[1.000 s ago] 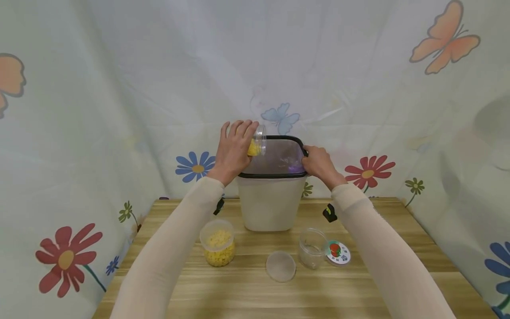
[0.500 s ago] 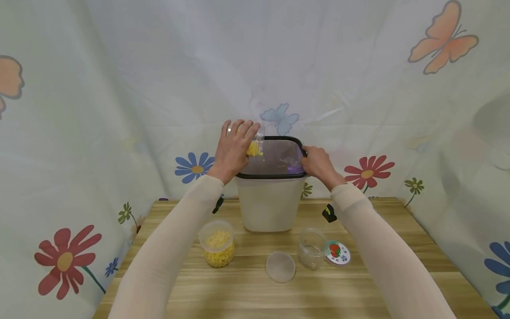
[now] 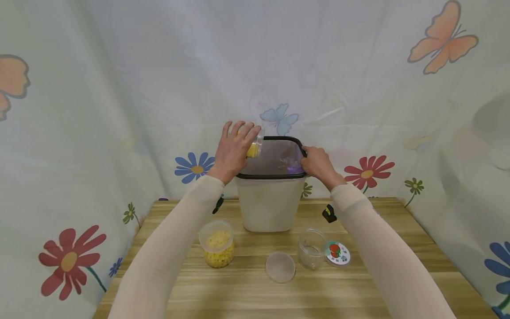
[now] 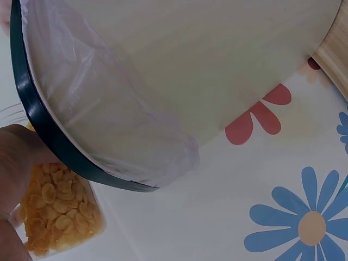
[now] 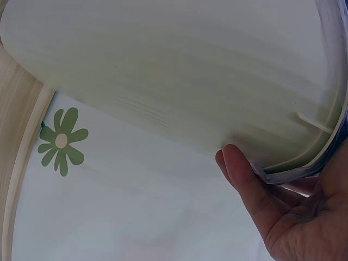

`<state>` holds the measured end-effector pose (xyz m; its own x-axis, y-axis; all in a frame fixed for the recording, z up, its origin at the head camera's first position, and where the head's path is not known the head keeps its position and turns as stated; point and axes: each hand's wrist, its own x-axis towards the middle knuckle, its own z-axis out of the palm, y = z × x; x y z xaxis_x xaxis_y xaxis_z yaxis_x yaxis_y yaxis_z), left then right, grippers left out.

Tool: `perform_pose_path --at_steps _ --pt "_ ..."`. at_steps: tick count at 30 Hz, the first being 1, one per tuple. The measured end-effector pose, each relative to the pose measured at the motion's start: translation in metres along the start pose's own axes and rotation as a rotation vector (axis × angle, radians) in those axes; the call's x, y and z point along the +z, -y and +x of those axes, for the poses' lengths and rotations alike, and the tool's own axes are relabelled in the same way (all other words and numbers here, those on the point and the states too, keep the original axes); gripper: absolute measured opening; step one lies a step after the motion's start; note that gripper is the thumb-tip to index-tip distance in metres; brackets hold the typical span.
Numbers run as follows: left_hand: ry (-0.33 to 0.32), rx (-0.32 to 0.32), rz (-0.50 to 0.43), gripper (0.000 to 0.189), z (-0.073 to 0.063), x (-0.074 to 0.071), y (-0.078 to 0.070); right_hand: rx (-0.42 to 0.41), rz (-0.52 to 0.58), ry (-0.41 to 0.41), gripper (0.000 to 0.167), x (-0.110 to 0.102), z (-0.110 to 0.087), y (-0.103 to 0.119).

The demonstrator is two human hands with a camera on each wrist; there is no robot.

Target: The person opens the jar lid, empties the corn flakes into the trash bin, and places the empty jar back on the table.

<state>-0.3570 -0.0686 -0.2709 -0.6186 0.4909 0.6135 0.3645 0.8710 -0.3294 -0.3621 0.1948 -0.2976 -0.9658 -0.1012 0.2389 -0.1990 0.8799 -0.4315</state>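
Note:
A white trash bin (image 3: 270, 204) with a black rim (image 3: 275, 176) and a thin purplish liner (image 4: 98, 103) stands upright at the back of the table. Over the left of its mouth, my left hand (image 3: 232, 153) grips a clear jar (image 3: 260, 142), tipped sideways with its mouth toward the bin. Yellow corn flakes (image 4: 64, 209) fill the part of the jar seen in the left wrist view. My right hand (image 3: 317, 164) holds the bin's right rim; in the right wrist view its fingers (image 5: 242, 174) extend under the rim, outside the wall.
Nearer on the wooden table (image 3: 239, 297) stand a lidded tub (image 3: 218, 248) of yellow pieces, a clear open jar (image 3: 312, 252), a frosted round lid (image 3: 280, 267) and a tomato-printed lid (image 3: 338, 253). A black item (image 3: 329, 214) lies near my right forearm. Flowered cloth (image 3: 139, 88) hangs behind.
My left hand has tipped the jar's mouth slightly further down. Half a second ago a yellow bit showed just at its mouth. My right hand stays on the rim.

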Motion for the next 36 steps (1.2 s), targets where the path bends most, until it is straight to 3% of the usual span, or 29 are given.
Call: perform_pose_path --at_steps 36 --pt "0.027 0.07 0.119 0.081 0.0011 0.0007 -0.0052 0.003 -0.001 0.005 0.058 -0.0004 -0.0005 -0.0015"
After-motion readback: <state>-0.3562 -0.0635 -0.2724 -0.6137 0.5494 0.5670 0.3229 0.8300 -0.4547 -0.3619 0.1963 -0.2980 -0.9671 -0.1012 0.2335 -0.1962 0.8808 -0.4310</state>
